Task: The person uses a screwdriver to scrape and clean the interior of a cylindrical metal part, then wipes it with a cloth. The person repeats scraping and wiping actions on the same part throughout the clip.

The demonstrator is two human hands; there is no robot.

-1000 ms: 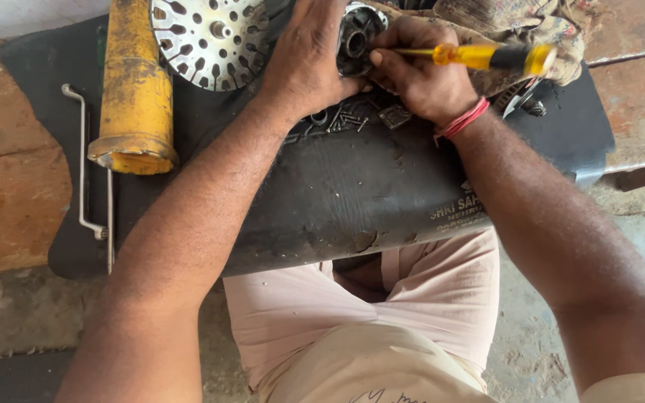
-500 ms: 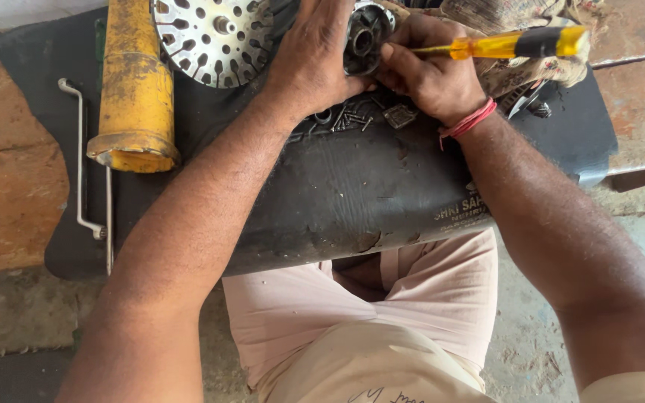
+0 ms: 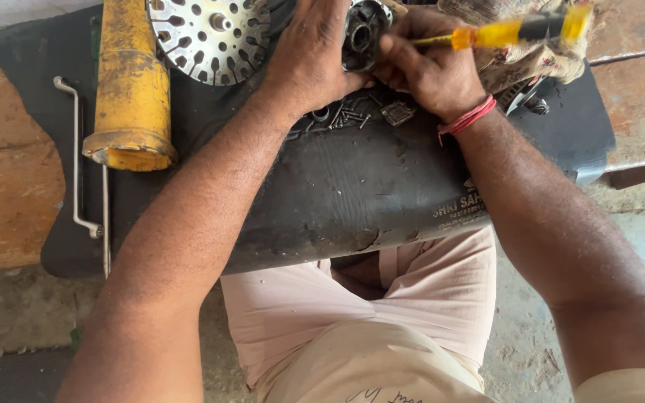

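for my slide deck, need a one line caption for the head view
Left hand steadies a round metal part while right hand works a yellow-handled screwdriver.

Rusty workbench [image 3: 9,194], dusty concrete floor [image 3: 531,358]

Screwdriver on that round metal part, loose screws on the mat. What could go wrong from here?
The screwdriver could slip off the round metal part and jab the left hand bracing it. The loose screws lie close under the right hand; a nudge might roll them off the black mat.

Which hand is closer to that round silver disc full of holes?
Left. The left hand lies right beside the disc; the right hand, gripping a yellow screwdriver, sits farther off.
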